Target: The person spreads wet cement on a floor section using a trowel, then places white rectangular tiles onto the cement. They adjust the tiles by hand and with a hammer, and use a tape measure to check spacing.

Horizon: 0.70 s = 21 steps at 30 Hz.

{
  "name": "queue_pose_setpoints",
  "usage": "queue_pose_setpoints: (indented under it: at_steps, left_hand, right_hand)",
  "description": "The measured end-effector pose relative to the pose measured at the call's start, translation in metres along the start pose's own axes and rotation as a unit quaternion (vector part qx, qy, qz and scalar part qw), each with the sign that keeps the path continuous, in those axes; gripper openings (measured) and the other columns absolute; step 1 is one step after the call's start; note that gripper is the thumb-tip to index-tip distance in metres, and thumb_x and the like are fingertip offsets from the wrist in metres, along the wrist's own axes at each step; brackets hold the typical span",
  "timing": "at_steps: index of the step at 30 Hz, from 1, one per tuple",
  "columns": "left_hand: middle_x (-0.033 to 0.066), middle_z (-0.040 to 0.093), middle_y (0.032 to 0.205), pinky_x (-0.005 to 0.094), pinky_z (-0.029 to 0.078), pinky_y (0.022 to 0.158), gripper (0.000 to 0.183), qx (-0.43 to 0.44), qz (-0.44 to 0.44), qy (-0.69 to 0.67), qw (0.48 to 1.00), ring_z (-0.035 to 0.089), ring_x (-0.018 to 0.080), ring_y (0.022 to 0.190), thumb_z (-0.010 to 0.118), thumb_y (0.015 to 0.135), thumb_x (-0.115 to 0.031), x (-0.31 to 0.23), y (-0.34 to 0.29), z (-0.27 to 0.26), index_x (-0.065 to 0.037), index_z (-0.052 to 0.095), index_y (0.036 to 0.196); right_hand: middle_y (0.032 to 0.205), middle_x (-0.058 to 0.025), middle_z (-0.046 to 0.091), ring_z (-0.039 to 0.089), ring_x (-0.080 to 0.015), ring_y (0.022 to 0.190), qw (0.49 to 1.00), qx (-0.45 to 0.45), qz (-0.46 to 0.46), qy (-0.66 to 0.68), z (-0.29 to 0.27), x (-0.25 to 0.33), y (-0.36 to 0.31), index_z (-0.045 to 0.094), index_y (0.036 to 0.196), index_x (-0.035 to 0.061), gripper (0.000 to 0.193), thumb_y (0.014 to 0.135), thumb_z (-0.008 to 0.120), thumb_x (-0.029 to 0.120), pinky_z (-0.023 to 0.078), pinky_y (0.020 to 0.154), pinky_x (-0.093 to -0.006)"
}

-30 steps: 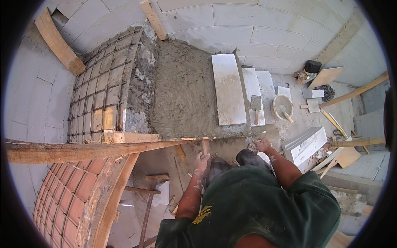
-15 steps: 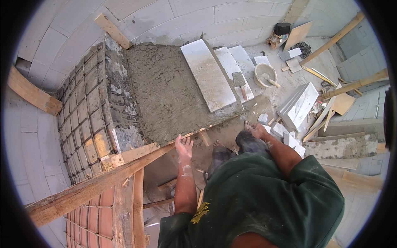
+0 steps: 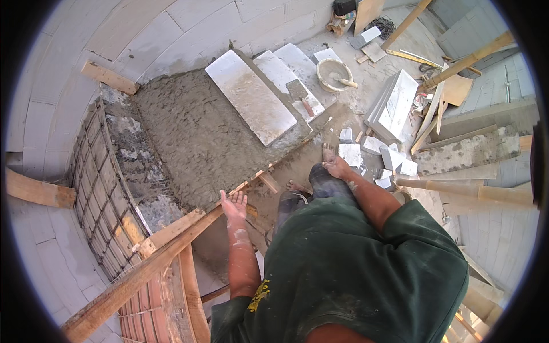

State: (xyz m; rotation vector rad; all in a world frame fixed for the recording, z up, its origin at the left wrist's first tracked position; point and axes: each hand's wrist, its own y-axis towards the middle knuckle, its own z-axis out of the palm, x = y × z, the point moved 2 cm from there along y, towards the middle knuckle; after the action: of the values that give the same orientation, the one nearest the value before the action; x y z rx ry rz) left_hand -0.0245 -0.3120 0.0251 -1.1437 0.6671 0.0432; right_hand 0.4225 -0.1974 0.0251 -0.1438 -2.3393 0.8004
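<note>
Block wall (image 3: pixel 229 26) backs wet cement (image 3: pixel 189 126); board (image 3: pixel 247 182) likely keeps it in. Left hand (image 3: pixel 234 204) spread open, empty, by board. Right hand (image 3: pixel 337 166) at knee (image 3: pixel 324 182), grip unclear.

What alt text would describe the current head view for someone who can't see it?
The person's open left hand is beside a timber at the edge of wet-looking grey mortar; the right hand is at the right knee. A white slab lies on the mortar, with a trowel and bucket to its right.
</note>
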Motion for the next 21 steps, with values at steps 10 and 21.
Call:
queue_pose_setpoints:
  at_steps: [10, 21]
  left_hand:
    - [0.0197, 0.037, 0.168, 0.0511, 0.039, 0.123, 0.094, -0.026, 0.000, -0.030, 0.999, 0.045, 0.0348, 0.151, 0.032, 0.109, -0.069, 0.006, 0.019, -0.024, 0.002, 0.013, 0.167]
    - [0.0194, 0.040, 0.165, 0.0518, 0.041, 0.120, 0.096, -0.069, 0.026, 0.091, 0.993, 0.051, 0.0361, 0.145, 0.039, 0.108, -0.069, 0.001, 0.008, -0.023, 0.006, 0.018, 0.164]
  right_hand:
    - [0.113, -0.0300, 0.075, 0.072, -0.0432, 0.110, 0.994, -0.109, -0.010, 0.011, 0.023, -0.040, 0.009, 0.076, 0.115, -0.0029, 0.052, 0.094, 0.072, 0.045, 0.054, 0.096, -0.0472]
    - [0.099, -0.0296, 0.076, 0.075, -0.0429, 0.097, 0.990, -0.142, 0.008, -0.002, 0.040, -0.058, 0.018, 0.079, 0.104, -0.0019, 0.051, 0.092, 0.072, 0.047, 0.056, 0.088, -0.0488]
